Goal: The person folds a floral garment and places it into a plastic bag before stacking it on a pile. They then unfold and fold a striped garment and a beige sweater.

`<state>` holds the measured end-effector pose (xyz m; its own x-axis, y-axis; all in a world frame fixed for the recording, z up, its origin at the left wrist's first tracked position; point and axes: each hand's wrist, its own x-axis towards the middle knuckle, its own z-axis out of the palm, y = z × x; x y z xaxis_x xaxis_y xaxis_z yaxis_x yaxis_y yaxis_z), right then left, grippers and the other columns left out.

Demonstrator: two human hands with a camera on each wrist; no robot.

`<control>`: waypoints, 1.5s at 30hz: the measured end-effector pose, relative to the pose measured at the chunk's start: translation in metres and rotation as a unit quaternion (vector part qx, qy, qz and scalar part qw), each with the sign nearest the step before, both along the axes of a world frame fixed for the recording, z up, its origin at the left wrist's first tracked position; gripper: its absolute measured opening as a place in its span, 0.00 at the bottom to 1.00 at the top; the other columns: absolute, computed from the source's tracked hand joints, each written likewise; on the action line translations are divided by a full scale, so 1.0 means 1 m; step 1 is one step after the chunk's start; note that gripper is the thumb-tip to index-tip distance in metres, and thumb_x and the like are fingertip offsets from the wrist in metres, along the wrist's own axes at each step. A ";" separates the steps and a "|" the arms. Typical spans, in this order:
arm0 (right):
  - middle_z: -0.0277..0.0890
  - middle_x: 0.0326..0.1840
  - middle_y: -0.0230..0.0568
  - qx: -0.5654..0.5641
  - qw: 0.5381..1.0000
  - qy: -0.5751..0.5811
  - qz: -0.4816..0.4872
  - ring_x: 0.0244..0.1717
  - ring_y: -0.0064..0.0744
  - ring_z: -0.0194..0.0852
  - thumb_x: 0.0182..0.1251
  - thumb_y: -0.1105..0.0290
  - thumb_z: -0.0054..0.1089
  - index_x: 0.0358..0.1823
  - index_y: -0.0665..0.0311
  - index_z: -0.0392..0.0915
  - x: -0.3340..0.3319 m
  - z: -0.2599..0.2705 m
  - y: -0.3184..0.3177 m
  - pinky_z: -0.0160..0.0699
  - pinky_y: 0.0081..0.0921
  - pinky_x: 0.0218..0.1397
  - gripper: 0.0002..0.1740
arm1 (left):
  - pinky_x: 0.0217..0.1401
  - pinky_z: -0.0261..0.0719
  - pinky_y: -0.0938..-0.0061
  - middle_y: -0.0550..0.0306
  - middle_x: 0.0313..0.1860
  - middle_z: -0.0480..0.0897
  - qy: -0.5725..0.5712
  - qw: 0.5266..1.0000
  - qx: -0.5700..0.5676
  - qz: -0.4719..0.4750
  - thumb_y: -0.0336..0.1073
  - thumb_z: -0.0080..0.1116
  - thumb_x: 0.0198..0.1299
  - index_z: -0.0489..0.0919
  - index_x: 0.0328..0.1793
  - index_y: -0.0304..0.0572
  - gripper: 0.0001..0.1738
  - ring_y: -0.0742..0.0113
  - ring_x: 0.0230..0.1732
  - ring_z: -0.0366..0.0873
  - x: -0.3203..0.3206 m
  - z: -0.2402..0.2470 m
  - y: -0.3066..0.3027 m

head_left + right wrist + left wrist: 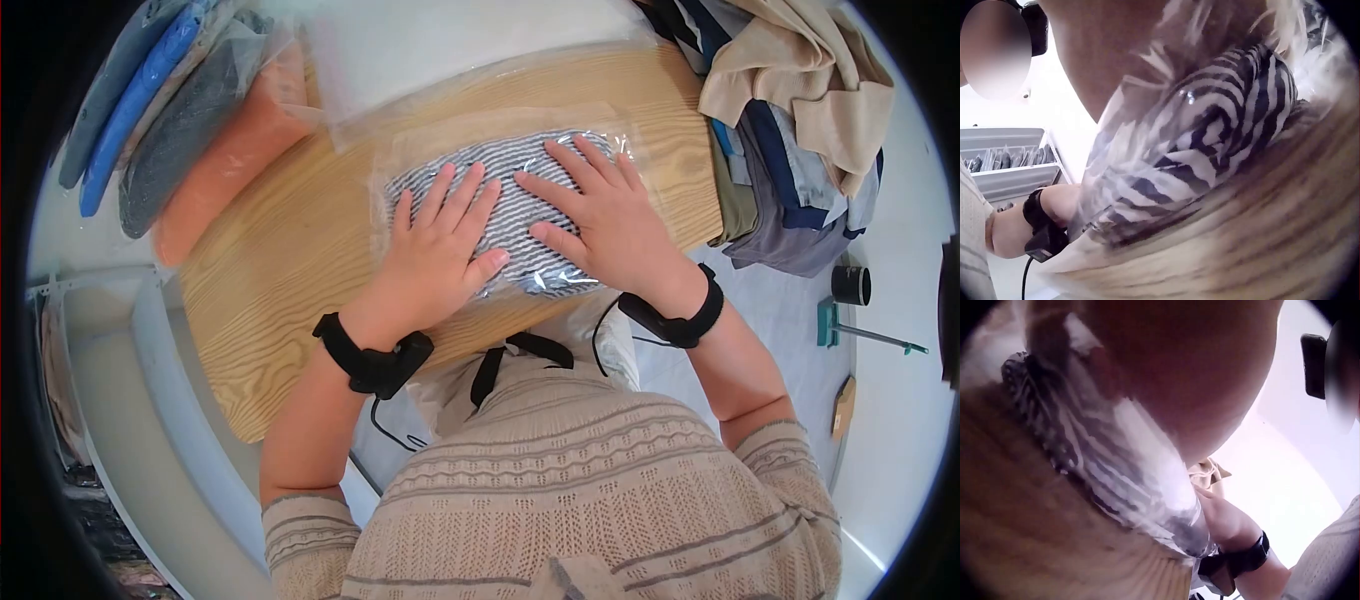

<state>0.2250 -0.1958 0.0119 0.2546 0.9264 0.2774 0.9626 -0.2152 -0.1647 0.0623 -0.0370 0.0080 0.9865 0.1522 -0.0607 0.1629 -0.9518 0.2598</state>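
Observation:
A folded striped garment (515, 215) in dark and white lies inside a clear plastic bag (385, 165) on the wooden table. My left hand (435, 245) rests flat on its left half, fingers spread. On the right half, my right hand (605, 215) presses down with fingers straight and spread. In the left wrist view, the bagged striped garment (1091, 444) shows under the palm, with shiny plastic over it. The right wrist view shows the rolled fold of the striped garment (1210, 131) through crinkled plastic, close over the wood.
Several bagged garments, one an orange bundle (225, 165), lean at the table's left. Flat clear plastic bags (400, 50) lie along the back of the wooden table (270, 300). A pile of loose clothes (790, 150) stands at the right. A green dustpan or brush (828, 322) is beyond.

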 end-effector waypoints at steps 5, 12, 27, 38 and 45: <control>0.64 0.67 0.43 0.005 1.000 0.023 0.009 0.70 0.50 0.56 0.64 0.46 0.51 0.61 0.42 0.72 0.003 -0.005 0.002 0.56 0.53 0.66 0.25 | 0.74 0.37 0.43 0.49 0.78 0.46 0.024 1.000 -0.021 -0.001 0.54 0.40 0.68 0.52 0.76 0.45 0.36 0.46 0.78 0.39 0.000 0.000 0.002; 0.63 0.68 0.44 0.018 0.999 0.042 0.021 0.70 0.51 0.55 0.65 0.45 0.51 0.62 0.42 0.71 0.005 -0.006 -0.001 0.54 0.53 0.68 0.26 | 0.74 0.37 0.44 0.49 0.79 0.45 0.029 0.999 -0.030 0.003 0.55 0.38 0.69 0.52 0.77 0.45 0.36 0.47 0.79 0.37 0.000 -0.001 0.004; 0.59 0.70 0.49 -0.056 0.996 0.063 0.019 0.73 0.49 0.51 0.67 0.45 0.47 0.66 0.46 0.66 0.028 0.003 0.018 0.47 0.59 0.70 0.29 | 0.75 0.40 0.45 0.46 0.77 0.52 0.000 1.000 -0.008 0.015 0.61 0.42 0.65 0.56 0.76 0.54 0.37 0.45 0.77 0.43 0.013 0.016 0.017; 0.63 0.66 0.46 -0.024 0.994 0.103 0.040 0.69 0.48 0.55 0.67 0.47 0.48 0.63 0.46 0.70 0.037 -0.018 0.026 0.48 0.49 0.70 0.26 | 0.72 0.45 0.44 0.45 0.74 0.56 -0.023 1.000 -0.018 0.011 0.63 0.44 0.63 0.58 0.75 0.54 0.38 0.41 0.74 0.49 0.017 -0.009 0.027; 0.63 0.66 0.46 -0.015 0.994 0.097 0.040 0.69 0.47 0.55 0.67 0.46 0.48 0.64 0.45 0.69 0.039 -0.021 0.027 0.49 0.50 0.70 0.27 | 0.73 0.38 0.41 0.46 0.76 0.53 -0.005 0.999 -0.034 0.018 0.64 0.42 0.64 0.55 0.76 0.57 0.38 0.42 0.76 0.46 0.018 -0.006 0.027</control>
